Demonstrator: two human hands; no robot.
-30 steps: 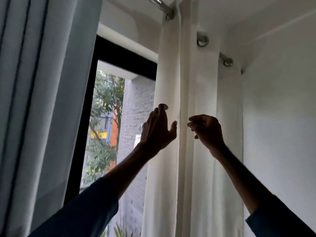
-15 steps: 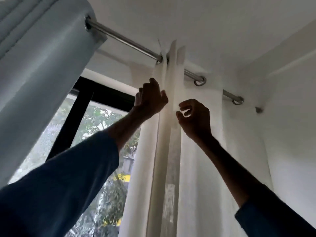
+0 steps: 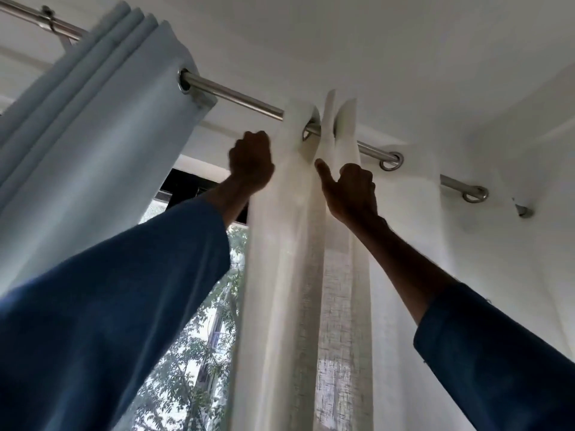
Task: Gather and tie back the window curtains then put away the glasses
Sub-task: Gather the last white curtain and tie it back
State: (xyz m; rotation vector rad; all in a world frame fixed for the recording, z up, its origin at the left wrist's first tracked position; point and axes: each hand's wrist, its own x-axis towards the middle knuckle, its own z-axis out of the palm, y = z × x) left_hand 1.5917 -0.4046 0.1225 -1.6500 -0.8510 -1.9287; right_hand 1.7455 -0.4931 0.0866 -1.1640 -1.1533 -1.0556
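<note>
Reaches up with both arms in blue sleeves [image 3: 130,306]. Grips the left edge of the white curtain [image 3: 280,290] with the left hand [image 3: 251,164], fingers curled tight on the cloth. Clasps a neighbouring fold with the right hand [image 3: 348,194], thumb pointing up along the fabric. Holds that curtain bunched in narrow pleats right of centre, hung from the steel rod [image 3: 242,99] just above both hands. Beyond, left on the same rod, a pale blue curtain [image 3: 109,135] in folds; between them, the window [image 3: 193,353], green foliage outside.
</note>
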